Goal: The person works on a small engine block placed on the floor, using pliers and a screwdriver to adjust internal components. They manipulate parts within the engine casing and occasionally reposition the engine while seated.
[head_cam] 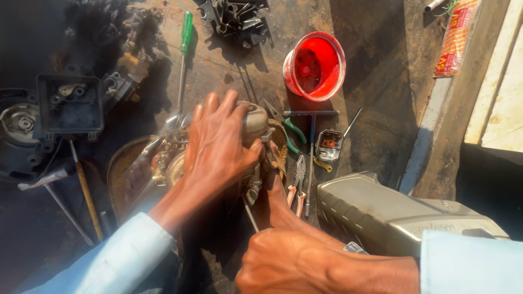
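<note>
Gripping greasy metal carburetor (256,128), left hand (218,144) fingers wrapped; right hand (283,264) fisted round thin screwdriver (250,216).

the left hand (218,144) hides most of the carburetor (255,128); the screwdriver (250,216) tip is perhaps buried beneath.

The oily dark floor (376,65) carries a red plastic tub (315,66) at one o'clock, a green-handled screwdriver (184,60) at eleven, a black open box (70,104) at nine, pliers (298,184) near centre, and a grey cover (381,212) at four.
</note>
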